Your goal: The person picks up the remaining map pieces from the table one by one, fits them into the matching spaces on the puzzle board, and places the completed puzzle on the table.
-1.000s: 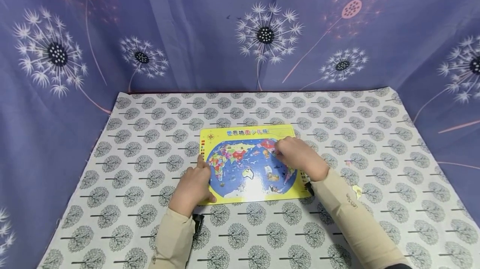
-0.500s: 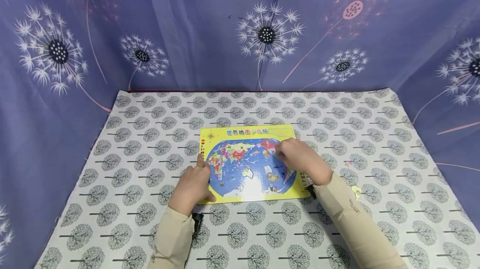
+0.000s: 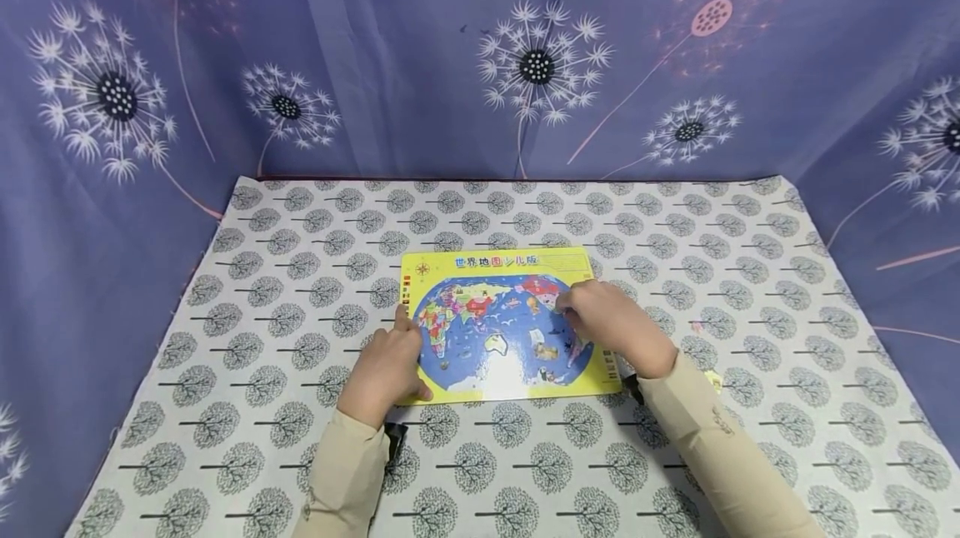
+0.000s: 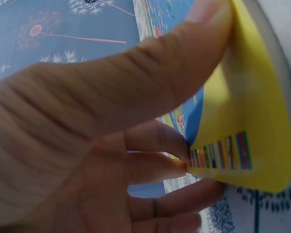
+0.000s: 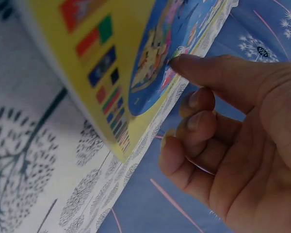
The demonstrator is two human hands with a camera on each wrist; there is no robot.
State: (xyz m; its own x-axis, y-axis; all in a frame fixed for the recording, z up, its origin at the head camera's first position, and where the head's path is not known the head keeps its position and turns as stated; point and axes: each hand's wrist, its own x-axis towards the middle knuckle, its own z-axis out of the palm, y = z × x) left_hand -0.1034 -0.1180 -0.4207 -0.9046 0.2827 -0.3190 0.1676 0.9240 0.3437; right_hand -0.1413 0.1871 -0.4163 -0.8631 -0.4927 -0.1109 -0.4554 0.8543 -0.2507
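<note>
A world map puzzle board (image 3: 525, 392) with a yellow border and blue oceans lies flat on the table. My left hand (image 3: 385, 367) rests at its left border; in the left wrist view the thumb (image 4: 174, 58) lies on the yellow margin and the fingers reach along the row of flags. At the upper right of the map, my right hand (image 3: 603, 317) touches the red North America part. In the right wrist view its thumb (image 5: 208, 73) meets the map, with the other visible fingers curled below; I cannot tell whether a piece is pinched there.
A tree-patterned white cloth (image 3: 262, 405) covers the table. A small yellow scrap (image 3: 714, 380) lies beside the right sleeve, and a tiny pink bit (image 3: 697, 326) sits farther back. Purple dandelion curtains (image 3: 420, 63) stand behind and at both sides.
My right hand has shifted slightly to the right over the map, baring a little more of the North America part. The left hand and the board have stayed in place.
</note>
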